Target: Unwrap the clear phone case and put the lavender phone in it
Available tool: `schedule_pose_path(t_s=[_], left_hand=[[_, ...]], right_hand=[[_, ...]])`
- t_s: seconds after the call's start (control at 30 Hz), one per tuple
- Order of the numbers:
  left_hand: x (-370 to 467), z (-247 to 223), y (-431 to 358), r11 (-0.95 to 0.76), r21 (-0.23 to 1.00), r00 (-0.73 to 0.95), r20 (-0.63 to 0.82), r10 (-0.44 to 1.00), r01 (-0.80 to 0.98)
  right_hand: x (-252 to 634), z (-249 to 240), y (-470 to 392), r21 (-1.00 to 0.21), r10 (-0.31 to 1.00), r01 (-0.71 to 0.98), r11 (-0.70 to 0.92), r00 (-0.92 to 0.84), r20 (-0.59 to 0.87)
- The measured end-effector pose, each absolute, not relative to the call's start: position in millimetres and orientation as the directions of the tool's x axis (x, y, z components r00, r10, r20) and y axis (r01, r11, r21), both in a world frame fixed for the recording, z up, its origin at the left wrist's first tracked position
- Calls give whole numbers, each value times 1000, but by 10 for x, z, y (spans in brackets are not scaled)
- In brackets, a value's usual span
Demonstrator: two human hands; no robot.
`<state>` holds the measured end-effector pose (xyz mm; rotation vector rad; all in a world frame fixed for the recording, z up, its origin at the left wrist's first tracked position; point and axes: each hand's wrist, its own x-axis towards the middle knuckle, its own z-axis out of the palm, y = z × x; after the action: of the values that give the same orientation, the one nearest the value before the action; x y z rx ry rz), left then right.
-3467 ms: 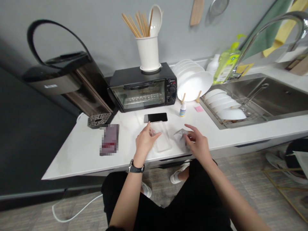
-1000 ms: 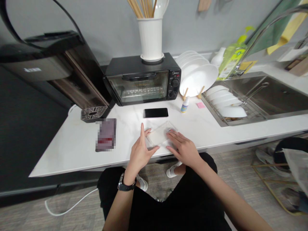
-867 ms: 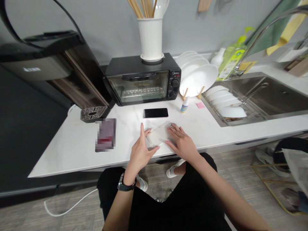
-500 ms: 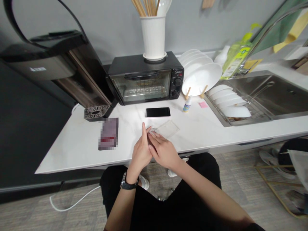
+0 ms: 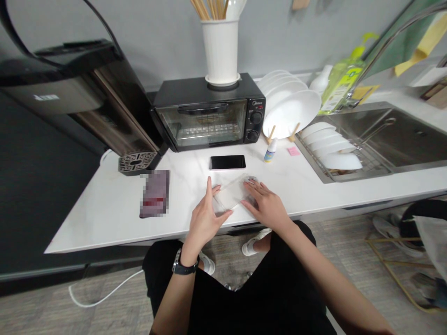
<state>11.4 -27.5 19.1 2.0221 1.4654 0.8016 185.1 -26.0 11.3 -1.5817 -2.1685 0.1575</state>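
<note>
A phone [image 5: 227, 162] lay on the counter [image 5: 104, 214] before the toaster oven [image 5: 207, 118] (utensil holder [image 5: 220, 46] on top); plates [image 5: 289, 109] stood right.

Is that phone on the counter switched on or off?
Its screen is dark. The phone lies flat, screen up, in front of the oven, showing plain black with no glow. Whether it is powered off or asleep, I cannot tell.

We see a clear plastic phone case [image 5: 232, 194] lying flat and slantwise on the white counter [image 5: 111, 209], close to its front edge, about midway along; our fingers cover its two ends.
</note>
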Motion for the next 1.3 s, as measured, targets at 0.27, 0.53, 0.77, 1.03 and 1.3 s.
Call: schedule_pose_path(t_s=[0.27,0.53,0.77,1.03,1.3], left_hand=[[104,174,-274,-306,700,257,179,950,645],[104,141,-294,-326,689,256,206,944,647],[149,204,-291,-290,691,254,157,954,662],[159,154,-269,-298,702,247,176,953,647],[148,108,-210,-242,688,259,82,963,684]], right_hand=[[1286,131,-231,-420,917,832,363,-239,319],[1306,201,-551,-462,889,760,457,-370,270],[1787,145,-367,-410,938,859,306,-198,286],[1494,141,-275,-442,915,808,390,-284,288],[1424,115,-345,-509,893,734,450,-391,224]])
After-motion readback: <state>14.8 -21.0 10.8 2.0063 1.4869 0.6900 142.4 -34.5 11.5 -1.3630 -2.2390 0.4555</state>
